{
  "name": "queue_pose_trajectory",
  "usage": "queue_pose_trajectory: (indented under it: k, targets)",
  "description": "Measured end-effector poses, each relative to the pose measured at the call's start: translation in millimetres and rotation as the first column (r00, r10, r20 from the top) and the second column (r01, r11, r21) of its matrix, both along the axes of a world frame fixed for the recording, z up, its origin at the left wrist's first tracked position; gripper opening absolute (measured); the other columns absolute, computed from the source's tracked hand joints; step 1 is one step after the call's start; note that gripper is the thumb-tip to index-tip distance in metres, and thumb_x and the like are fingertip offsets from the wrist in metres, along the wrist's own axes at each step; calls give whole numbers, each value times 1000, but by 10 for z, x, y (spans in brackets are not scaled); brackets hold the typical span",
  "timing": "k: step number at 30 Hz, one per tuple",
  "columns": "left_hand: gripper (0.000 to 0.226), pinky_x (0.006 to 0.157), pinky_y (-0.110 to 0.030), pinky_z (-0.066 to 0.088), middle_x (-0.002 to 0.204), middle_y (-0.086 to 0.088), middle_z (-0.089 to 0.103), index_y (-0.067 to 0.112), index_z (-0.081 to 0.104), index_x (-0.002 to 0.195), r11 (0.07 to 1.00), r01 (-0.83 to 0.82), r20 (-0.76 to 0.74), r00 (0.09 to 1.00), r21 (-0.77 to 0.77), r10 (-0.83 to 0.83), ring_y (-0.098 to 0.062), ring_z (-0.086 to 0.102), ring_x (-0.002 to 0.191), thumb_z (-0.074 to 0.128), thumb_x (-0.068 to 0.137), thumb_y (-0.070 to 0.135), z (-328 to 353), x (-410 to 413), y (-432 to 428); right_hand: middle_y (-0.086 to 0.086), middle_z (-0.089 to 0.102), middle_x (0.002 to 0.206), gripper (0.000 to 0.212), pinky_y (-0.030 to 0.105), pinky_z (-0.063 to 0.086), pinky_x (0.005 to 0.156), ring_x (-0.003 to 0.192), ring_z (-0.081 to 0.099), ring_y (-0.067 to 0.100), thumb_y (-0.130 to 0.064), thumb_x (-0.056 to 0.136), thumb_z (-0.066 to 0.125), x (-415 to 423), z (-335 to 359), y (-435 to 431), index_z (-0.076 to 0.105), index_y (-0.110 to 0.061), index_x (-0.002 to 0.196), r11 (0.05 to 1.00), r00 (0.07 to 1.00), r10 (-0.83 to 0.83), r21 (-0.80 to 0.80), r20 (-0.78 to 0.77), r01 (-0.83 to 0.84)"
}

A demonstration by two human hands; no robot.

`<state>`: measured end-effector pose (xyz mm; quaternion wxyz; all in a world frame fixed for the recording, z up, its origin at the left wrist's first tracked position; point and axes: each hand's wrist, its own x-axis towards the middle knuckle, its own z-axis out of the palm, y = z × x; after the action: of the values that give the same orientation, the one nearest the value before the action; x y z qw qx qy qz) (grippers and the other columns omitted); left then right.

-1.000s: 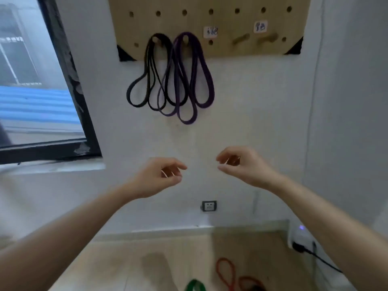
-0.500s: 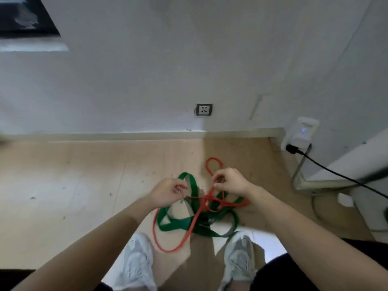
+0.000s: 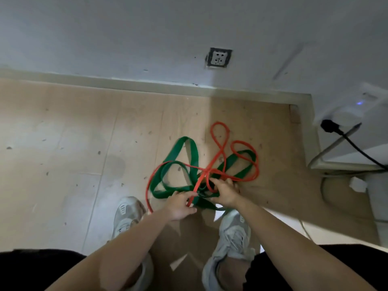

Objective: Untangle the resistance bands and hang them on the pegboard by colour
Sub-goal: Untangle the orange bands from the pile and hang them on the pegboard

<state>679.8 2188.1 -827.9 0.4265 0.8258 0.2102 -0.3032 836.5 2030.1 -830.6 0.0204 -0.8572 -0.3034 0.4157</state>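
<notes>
crouched over the wooden floor (image 3: 63,143) just short of the wall, with the wide green band (image 3: 174,189) and the thin red band (image 3: 210,166) lying knotted together in front of the shoes (image 3: 233,234), not yet hung. at the untangling step, judging by the grips: left hand (image 3: 180,203) pinching the red band by the crossing, right hand (image 3: 225,193) curled into the knot, strand held impossible to tell. next, probably: lift red clear and feed its loop back through green, gently, no yanking.

Left hand (image 3: 181,203) now pinches red band (image 3: 206,170); right hand (image 3: 225,193) down in tangle (image 3: 189,188).
</notes>
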Motion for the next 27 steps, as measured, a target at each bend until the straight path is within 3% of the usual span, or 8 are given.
queue_pose_trajectory:
  k: [2,4,7,11,14,17,23,27]
  targets:
    - [42,94,-43,50,107,4,67,37,61,119,997,-82,69,994,-10,82,-21,62,102,73,79,37,-18,-20,19,1,66,115,36,37,38,98,117,47,29,-34,85,73,18,21,7,62,-25,118,994,996,-71,85,60,66]
    - [27,85,-43,53,88,2,64,31,61,102,982,-184,130,974,-32,187,-21,63,86,76,81,21,53,-26,80,4,67,90,11,31,39,78,95,57,26,-20,83,74,85,76,-13,63,-21,86,971,983,-176,174,49,165]
    - [28,73,-33,50,78,8,61,29,54,95,963,-269,219,939,-10,265,-9,61,74,72,87,10,274,11,294,2,58,65,29,36,45,63,70,60,29,-9,85,66,231,262,-56,52,-24,64,931,960,-280,252,27,265]
    - [22,59,-20,49,85,4,67,21,60,112,944,-326,293,908,51,298,-16,64,72,68,93,15,741,130,699,-1,64,74,16,28,48,65,73,63,20,-3,89,64,444,749,13,66,-16,81,890,948,-317,356,35,284]
    - [16,72,-23,46,97,4,69,20,71,109,936,-299,352,910,185,221,-16,63,88,67,94,21,1192,207,991,7,71,89,13,32,49,74,84,65,24,-14,89,69,576,1198,73,73,-11,100,879,951,-273,439,146,185]
    - [18,84,-28,48,102,3,71,16,74,109,916,-295,454,879,273,148,-15,64,96,67,94,24,1684,286,1290,0,66,84,14,29,43,70,79,60,20,-25,90,69,670,1710,85,72,-16,99,886,954,-213,454,213,96]
    - [11,76,-20,46,88,14,67,22,73,105,920,-307,647,758,245,80,-2,60,81,67,95,22,2778,432,1444,-3,70,89,17,28,46,74,83,62,18,-21,88,66,761,2604,99,73,-17,103,915,925,-49,388,377,-110]
    - [14,80,-32,54,84,5,69,17,72,108,932,-322,750,655,168,91,-14,66,78,65,97,18,3446,512,1381,-1,69,85,14,21,40,68,81,62,15,-20,88,68,720,3169,198,75,-16,99,899,889,17,382,458,-214]
